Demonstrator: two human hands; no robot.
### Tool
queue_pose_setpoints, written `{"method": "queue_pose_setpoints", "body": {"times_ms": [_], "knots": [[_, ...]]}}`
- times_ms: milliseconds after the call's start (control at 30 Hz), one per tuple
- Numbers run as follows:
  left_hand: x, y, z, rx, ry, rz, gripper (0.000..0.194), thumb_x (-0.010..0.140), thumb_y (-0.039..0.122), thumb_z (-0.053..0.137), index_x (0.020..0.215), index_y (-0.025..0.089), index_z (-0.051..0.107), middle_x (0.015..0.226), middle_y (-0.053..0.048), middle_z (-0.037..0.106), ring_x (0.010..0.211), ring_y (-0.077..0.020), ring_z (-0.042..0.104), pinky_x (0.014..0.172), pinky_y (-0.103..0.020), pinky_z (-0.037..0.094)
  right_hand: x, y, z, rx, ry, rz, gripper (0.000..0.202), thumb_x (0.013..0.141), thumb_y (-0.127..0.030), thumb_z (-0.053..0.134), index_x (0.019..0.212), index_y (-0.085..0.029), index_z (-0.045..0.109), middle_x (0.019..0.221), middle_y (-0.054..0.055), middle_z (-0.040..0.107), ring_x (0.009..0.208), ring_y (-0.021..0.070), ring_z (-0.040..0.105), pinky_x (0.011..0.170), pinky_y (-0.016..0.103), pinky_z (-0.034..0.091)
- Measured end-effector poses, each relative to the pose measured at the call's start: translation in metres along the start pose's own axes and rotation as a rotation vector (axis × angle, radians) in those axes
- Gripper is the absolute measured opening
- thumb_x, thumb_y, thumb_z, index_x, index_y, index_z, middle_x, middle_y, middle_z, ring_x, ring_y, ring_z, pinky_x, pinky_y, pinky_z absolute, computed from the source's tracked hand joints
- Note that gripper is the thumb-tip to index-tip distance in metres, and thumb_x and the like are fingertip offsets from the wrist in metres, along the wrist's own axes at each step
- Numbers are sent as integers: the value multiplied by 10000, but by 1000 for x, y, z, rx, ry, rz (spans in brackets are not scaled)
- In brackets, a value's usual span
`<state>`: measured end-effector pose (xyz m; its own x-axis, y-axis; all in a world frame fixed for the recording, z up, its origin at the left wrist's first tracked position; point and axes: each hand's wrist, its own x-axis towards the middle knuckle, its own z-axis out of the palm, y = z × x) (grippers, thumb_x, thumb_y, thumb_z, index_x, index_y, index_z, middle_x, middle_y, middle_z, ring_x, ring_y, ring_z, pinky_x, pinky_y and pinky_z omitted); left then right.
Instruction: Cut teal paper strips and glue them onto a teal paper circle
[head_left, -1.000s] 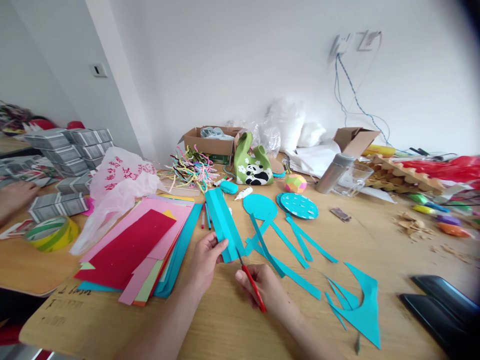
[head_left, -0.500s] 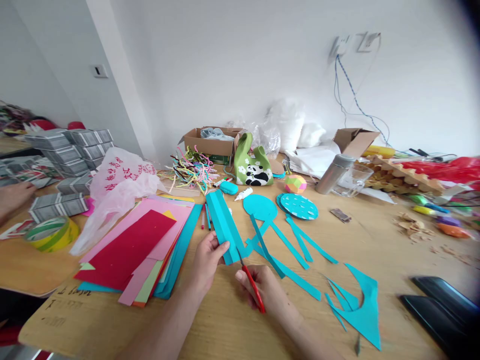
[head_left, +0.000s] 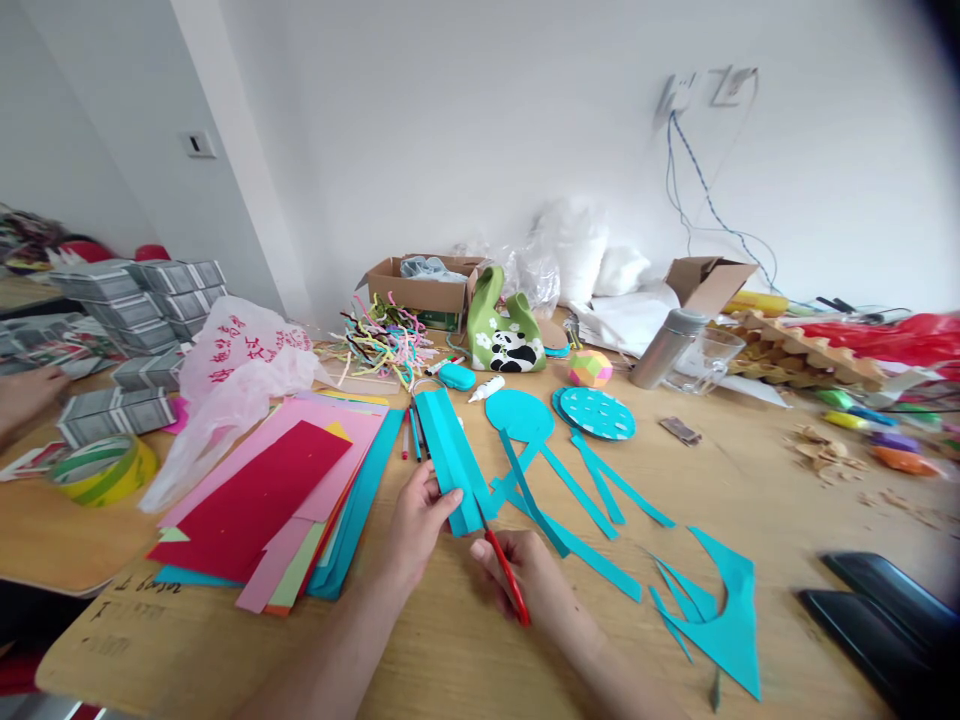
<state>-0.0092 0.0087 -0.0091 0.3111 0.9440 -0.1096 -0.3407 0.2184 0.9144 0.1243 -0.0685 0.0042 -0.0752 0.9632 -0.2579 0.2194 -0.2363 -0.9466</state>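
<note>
My left hand [head_left: 420, 520] pinches the lower part of a folded blue paper [head_left: 448, 440], thumb on top. Red-handled scissors [head_left: 507, 575] are in my right hand [head_left: 517, 570], their blades at the lower right edge of that paper. Several cut blue strips [head_left: 592, 560] lie just beyond and to the right of my right hand. A plain blue disc [head_left: 520, 415] and a white-dotted blue disc [head_left: 598, 413] rest farther back. To the left of my left hand is a stack of coloured sheets with a red sheet [head_left: 262, 500] on top.
Blue offcuts [head_left: 724, 620] and dark phones [head_left: 862, 630] lie at right. Behind stand a green panda bag [head_left: 506, 340], a metal flask [head_left: 667, 348] and a cardboard box [head_left: 420, 290]. A tape roll [head_left: 105, 468] and another person's hand [head_left: 34, 395] are at left.
The folded blue paper and my left thumb have shifted very slightly toward me and to the right. The scissors have hardly moved.
</note>
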Motion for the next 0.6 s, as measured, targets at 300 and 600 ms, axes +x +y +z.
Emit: {"method": "queue_pose_setpoints", "body": {"times_ms": [300,600], "knots": [[-4,6,6,41,-45,-17,520,675,309,767,1127,169,552,900,-73,714,753,-206,662,631,-283,503,2,4,-1,36,-17,-24,569,742,-736,522,586,-196,432,397,-53,457,306,68,390,339,197,244],[-2,8,5,4,0,-14,493,655,331,788,1079,175,592,987,-85,712,854,-223,666,706,-306,520,3,7,-2,13,19,24,593,689,-757,561,542,-201,416,373,-51,433,305,73,399,325,194,230]]}}
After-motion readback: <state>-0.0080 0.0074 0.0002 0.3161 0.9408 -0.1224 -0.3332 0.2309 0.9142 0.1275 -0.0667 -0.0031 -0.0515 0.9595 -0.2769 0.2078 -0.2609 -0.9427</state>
